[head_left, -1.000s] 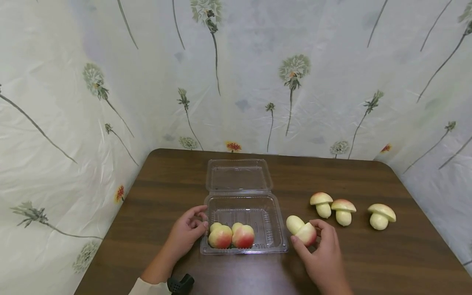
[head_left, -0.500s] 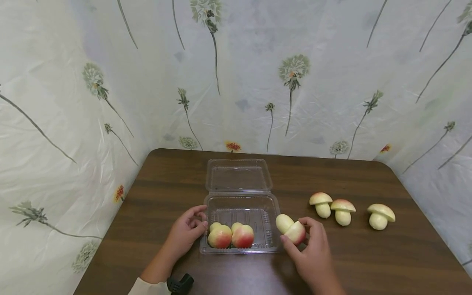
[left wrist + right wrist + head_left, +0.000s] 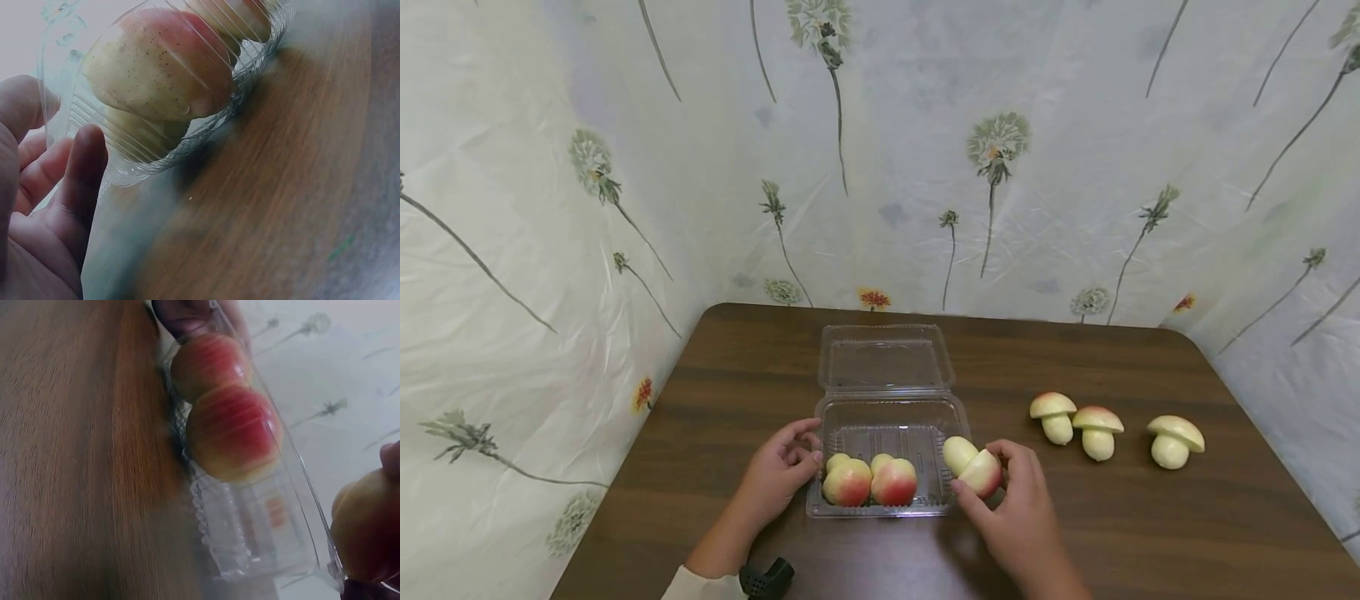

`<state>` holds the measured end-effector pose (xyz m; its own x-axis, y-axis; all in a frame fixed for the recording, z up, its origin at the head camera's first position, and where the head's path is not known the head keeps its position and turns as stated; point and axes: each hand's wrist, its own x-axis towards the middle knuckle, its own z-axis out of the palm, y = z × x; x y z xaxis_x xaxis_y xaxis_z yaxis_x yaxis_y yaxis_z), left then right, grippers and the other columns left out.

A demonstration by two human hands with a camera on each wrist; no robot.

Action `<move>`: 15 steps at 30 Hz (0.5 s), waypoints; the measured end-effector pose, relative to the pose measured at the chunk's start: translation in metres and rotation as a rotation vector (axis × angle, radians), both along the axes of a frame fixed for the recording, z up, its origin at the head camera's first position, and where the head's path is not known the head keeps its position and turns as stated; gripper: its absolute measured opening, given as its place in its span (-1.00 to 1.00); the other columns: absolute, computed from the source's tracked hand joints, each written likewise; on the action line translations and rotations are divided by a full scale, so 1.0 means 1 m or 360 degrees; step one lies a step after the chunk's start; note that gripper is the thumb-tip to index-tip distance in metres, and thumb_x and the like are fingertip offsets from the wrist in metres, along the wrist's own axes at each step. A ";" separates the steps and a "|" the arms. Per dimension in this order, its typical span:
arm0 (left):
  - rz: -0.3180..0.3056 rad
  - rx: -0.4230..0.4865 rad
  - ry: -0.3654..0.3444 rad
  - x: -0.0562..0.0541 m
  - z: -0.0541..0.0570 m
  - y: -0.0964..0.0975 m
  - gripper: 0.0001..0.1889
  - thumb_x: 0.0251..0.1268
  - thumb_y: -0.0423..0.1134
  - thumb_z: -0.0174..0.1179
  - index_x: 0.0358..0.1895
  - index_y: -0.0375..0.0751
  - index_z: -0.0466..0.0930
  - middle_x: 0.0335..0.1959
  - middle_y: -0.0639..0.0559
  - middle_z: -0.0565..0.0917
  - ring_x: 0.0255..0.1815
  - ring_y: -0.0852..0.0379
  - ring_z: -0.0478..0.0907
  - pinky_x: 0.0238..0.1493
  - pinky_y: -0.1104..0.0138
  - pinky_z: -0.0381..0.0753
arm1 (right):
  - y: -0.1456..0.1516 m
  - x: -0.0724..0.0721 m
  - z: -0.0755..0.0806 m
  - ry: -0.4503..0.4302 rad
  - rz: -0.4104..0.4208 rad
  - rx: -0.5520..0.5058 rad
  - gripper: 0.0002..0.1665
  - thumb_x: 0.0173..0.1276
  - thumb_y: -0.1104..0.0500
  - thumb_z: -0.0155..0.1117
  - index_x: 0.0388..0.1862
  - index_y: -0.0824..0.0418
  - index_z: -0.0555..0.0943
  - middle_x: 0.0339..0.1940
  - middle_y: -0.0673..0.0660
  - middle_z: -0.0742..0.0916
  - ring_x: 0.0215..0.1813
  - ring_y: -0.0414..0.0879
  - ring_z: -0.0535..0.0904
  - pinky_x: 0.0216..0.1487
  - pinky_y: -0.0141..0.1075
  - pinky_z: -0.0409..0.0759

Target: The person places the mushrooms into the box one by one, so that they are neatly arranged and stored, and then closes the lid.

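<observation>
A clear plastic clamshell container (image 3: 928, 500) stands on the table with its lid raised at the back. Two mushrooms (image 3: 895, 482) with yellow-and-red caps lie side by side in its front left part. My left hand (image 3: 782, 471) holds the container's left rim between thumb and curled fingers; in the left wrist view the thumb (image 3: 87, 153) is close against the ribbed wall. My right hand (image 3: 1018, 508) grips another mushroom (image 3: 977, 468) by its red cap, stem pointing up and left, over the container's right edge. In the right wrist view this mushroom (image 3: 369, 525) shows only partly.
Two mushrooms (image 3: 1097, 433) stand close together, caps up, on the brown wooden table (image 3: 1120, 525) to the right. A third mushroom (image 3: 1172, 442) stands farther right. The transparent lid (image 3: 886, 358) leans back behind the container. Flower-patterned sheeting (image 3: 895, 167) surrounds the table.
My right hand has moved left with the mushroom, from beside the container to over its right edge. The left hand, the container and the mushrooms on the table have stayed in place.
</observation>
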<state>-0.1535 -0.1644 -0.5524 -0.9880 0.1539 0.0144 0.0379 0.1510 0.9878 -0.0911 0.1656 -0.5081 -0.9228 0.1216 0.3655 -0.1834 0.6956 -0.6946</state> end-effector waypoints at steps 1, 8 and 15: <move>-0.0004 0.0004 -0.0002 0.000 0.000 0.000 -0.49 0.40 -0.44 0.30 0.40 -0.27 0.50 -0.04 -0.17 0.58 -0.36 0.19 0.62 -0.26 0.40 0.67 | -0.001 -0.001 -0.001 0.0011 0.0006 0.0009 -0.29 0.08 0.12 0.71 0.12 0.20 0.49 0.01 0.11 0.57 -0.04 -0.18 0.41 -0.12 -0.28 0.57; 0.0014 0.0001 -0.0043 0.000 0.002 0.001 -0.49 0.40 -0.45 0.30 0.39 -0.23 0.52 -0.03 -0.14 0.58 -0.36 0.16 0.62 -0.25 0.40 0.67 | -0.006 -0.003 -0.004 -0.0007 0.0037 0.0042 -0.29 0.08 0.11 0.71 0.13 0.17 0.49 0.00 0.08 0.56 -0.12 -0.18 0.39 -0.20 -0.34 0.48; 0.0006 0.0004 -0.0042 0.000 0.002 -0.001 -0.49 0.40 -0.44 0.31 0.39 -0.23 0.52 -0.03 -0.17 0.59 -0.34 0.17 0.62 -0.24 0.41 0.66 | -0.009 -0.006 -0.003 -0.0021 0.0076 0.0079 -0.27 0.09 0.10 0.71 0.15 0.17 0.48 0.01 0.09 0.55 -0.10 -0.15 0.41 -0.16 -0.29 0.50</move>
<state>-0.1532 -0.1650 -0.5507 -0.9886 0.1504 -0.0111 0.0115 0.1485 0.9888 -0.0970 0.1562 -0.5111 -0.9319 0.0596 0.3578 -0.2082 0.7200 -0.6621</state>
